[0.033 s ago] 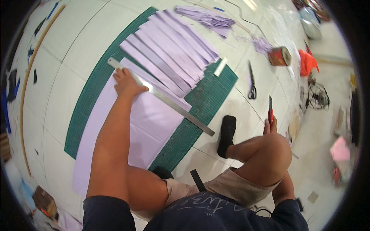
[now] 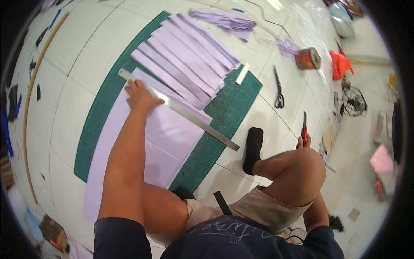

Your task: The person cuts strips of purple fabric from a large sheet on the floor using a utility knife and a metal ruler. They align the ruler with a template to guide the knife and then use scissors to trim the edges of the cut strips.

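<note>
Pressing hand: the left hand [image 2: 140, 96] is on the left part of a big dark green cutting mat [image 2: 237, 99]. Its fingers are open and spread out, pushing down and not curled around anything.
Under that hand: a long, thin, shiny silver metal ruler [image 2: 189, 115] lies on a slant across the mat. Its right tip pokes out past the mat's right edge.
Near part of the mat: a wide, smooth, light purple cloth sheet [image 2: 172, 138] lies under the ruler. It goes past the mat's near edge, and a thin band of it shows on the ruler's far side.
Far part of the mat: light purple cloth strips [image 2: 185, 56] lie side by side like a fan. A small white flat bar [image 2: 243, 73] sits by the far right corner.
Other hand: the right hand [image 2: 305, 141] is off to the right, well apart from the mat. Its fingers are closed around a red craft knife [image 2: 304, 129] with a dark blade; a knee hides some of the hand.
Right of the mat: black metal scissors [image 2: 279, 100] lie near it, and a round red metal can [image 2: 308, 58] is farther off.
Past the far edge of the mat: a folded light purple cloth bundle [image 2: 224, 21].
Left of the mat: a long light brown stick [image 2: 32, 90] on the white tile floor [image 2: 56, 116].
</note>
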Tool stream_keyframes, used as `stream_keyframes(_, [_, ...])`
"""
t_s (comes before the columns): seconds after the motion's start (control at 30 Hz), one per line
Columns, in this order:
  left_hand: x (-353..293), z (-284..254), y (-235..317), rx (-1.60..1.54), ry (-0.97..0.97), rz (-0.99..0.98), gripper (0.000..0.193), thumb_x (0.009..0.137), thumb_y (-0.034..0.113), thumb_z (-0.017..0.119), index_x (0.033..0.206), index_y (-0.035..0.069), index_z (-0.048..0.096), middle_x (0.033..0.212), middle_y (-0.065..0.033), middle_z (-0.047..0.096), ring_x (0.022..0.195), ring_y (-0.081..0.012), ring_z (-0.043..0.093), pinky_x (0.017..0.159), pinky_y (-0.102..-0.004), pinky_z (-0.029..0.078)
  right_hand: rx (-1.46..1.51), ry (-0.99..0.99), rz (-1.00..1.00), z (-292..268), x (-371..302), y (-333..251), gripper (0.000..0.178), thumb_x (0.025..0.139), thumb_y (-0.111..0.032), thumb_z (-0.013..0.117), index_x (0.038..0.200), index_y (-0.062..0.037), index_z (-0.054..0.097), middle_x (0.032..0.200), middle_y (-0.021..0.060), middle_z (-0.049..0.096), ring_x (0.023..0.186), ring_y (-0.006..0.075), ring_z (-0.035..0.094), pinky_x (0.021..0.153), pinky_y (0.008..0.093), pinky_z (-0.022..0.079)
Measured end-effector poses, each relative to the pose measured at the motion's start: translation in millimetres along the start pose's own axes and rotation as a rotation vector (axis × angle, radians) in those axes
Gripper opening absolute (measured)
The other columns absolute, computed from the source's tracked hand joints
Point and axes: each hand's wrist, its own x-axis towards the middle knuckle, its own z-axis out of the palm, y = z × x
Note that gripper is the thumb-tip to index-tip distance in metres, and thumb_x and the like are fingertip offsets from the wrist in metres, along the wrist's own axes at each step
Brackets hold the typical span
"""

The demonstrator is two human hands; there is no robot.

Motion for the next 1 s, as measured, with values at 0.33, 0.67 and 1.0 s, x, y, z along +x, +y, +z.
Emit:
stream_keyframes(0.33, [-4.9, 6.1, 0.6, 0.063, -0.007, 0.068, 0.134, 0.057, 0.055, 0.092, 0.153, -0.002, 0.018, 0.163, -0.0254, 0.013, 0.151, -0.0434, 0.011, 0.117, -0.0521, 0.034, 0.551, 0.184, 0.208, 30.1, -201.6, 62.0, 0.04, 0.102, -0.029, 0.057, 0.137, -0.0133, 0.046, 0.075, 0.0016, 0.052, 0.064, 0.0124, 0.049, 0.06, 0.0298, 0.041])
stream_keyframes(0.67, [-0.3, 7.6, 2.7, 0.038, -0.023, 0.078, 0.134, 0.056, 0.056, 0.092, 0.152, -0.001, 0.019, 0.163, -0.0253, 0.011, 0.152, -0.0431, 0.009, 0.118, -0.0522, 0.032, 0.522, -0.103, 0.16, 107.9, -150.1, 26.0, 0.038, 0.103, -0.03, 0.056, 0.134, -0.0109, 0.047, 0.074, 0.001, 0.052, 0.062, 0.0115, 0.048, 0.057, 0.0287, 0.04])
stream_keyframes(1.0, [-0.8, -0.9, 6.0, 0.096, 0.017, 0.094, 0.122, 0.059, 0.062, 0.087, 0.149, 0.0, 0.031, 0.157, -0.0245, 0.026, 0.147, -0.0399, 0.028, 0.11, -0.0501, 0.042, 0.07, -0.671, -0.253, 228.0, -28.0, -59.3, 0.043, 0.105, -0.031, 0.05, 0.139, -0.0061, 0.041, 0.076, 0.0123, 0.062, 0.064, 0.0232, 0.063, 0.061, 0.0396, 0.05])
